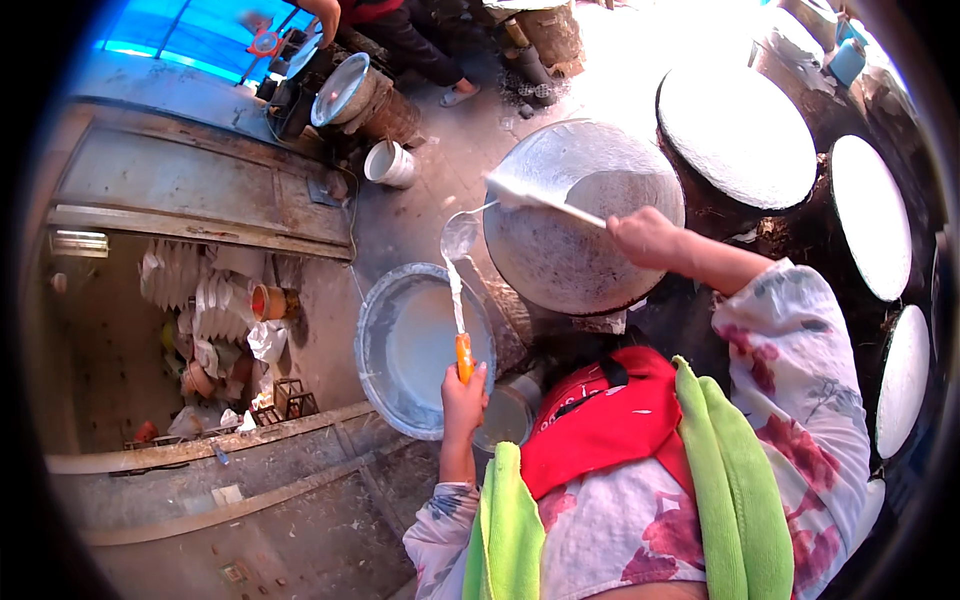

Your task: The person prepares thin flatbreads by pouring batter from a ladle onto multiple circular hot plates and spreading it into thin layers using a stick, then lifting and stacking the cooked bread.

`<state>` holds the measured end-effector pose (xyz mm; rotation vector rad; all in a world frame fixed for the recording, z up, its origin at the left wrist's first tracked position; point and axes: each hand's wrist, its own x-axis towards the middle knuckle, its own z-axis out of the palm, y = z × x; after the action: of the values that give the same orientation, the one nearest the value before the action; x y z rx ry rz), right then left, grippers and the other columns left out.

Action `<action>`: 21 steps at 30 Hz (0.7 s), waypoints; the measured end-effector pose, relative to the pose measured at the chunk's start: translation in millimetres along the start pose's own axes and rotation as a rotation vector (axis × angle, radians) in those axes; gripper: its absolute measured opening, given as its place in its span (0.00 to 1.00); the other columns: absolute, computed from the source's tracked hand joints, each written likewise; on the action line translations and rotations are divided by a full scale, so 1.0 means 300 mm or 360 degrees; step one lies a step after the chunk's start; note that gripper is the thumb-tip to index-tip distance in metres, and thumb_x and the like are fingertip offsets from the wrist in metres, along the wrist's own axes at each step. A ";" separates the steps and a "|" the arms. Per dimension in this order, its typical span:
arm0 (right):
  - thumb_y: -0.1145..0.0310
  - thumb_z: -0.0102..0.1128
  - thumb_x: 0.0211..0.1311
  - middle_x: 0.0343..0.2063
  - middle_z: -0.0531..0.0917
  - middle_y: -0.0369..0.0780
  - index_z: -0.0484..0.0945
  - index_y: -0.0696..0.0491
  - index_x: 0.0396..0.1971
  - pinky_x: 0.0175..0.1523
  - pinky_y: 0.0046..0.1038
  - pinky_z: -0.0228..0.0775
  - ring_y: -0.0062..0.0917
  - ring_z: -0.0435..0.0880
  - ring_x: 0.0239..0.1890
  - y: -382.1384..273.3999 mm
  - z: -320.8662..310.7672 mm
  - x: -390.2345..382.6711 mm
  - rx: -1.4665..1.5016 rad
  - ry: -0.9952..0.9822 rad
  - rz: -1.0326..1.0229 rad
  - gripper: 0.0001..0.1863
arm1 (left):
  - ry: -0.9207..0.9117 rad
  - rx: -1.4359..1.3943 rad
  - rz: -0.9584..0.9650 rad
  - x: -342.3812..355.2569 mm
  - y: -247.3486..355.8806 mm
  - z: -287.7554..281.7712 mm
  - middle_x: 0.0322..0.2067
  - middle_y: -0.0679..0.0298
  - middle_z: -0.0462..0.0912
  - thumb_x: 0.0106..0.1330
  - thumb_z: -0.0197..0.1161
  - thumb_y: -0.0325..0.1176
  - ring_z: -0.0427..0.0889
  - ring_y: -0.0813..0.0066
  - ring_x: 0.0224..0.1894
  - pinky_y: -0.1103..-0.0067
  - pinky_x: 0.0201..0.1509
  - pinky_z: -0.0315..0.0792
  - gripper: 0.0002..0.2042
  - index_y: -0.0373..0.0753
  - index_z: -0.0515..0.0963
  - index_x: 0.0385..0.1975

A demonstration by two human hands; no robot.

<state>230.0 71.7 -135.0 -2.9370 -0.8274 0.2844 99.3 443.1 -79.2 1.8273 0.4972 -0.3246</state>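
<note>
My left hand [465,402] is closed round the orange handle of a ladle [459,300]. Wet white batter coats its shaft, and its round bowl hangs between a large grey basin [372,390] and a round griddle [590,275]. The basin holds white batter [425,345]. My right hand [640,238] grips the end of a pale spreader [560,205], whose blurred white head is over the griddle's left edge. Across the griddle's upper part lies a whitish film, while its lower part looks greyer.
Several white-covered round griddles [740,135] line the right side. A pot [510,410] stands beside the basin. Beyond are a white bucket [390,165], a drum-shaped stove [385,110] and another person's leg [420,50]. Wooden framing [210,225] and hanging bags [215,305] are at left.
</note>
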 end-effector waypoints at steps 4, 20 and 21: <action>0.74 0.49 0.55 0.19 0.81 0.38 0.72 0.59 0.38 0.24 0.32 0.74 0.30 0.84 0.22 0.027 -0.035 -0.023 0.0013 -0.0026 0.0187 0.10 | 0.0024 -0.0132 -0.0143 -0.034 -0.009 0.008 0.21 0.69 0.68 0.66 0.60 0.32 0.64 0.85 0.14 0.85 0.15 0.61 0.11 0.33 0.68 0.41; 0.73 0.51 0.56 0.20 0.81 0.39 0.74 0.59 0.34 0.27 0.33 0.73 0.31 0.84 0.25 0.123 -0.057 0.138 -0.0036 0.0005 0.0029 0.08 | -0.0023 -0.0271 -0.0204 -0.077 -0.001 0.020 0.21 0.69 0.68 0.67 0.59 0.32 0.65 0.86 0.16 0.87 0.17 0.61 0.10 0.34 0.68 0.40; 0.73 0.52 0.55 0.20 0.82 0.39 0.75 0.59 0.32 0.29 0.33 0.74 0.31 0.84 0.26 0.076 -0.087 0.126 -0.0117 -0.0199 -0.0087 0.07 | -0.0019 -0.0288 -0.0206 -0.073 0.001 0.023 0.21 0.69 0.68 0.67 0.59 0.32 0.65 0.86 0.16 0.87 0.17 0.61 0.10 0.34 0.68 0.40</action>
<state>278.4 71.5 -118.1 -2.9841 -0.9520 0.4467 80.6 432.7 -71.1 1.6210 0.6185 -0.3661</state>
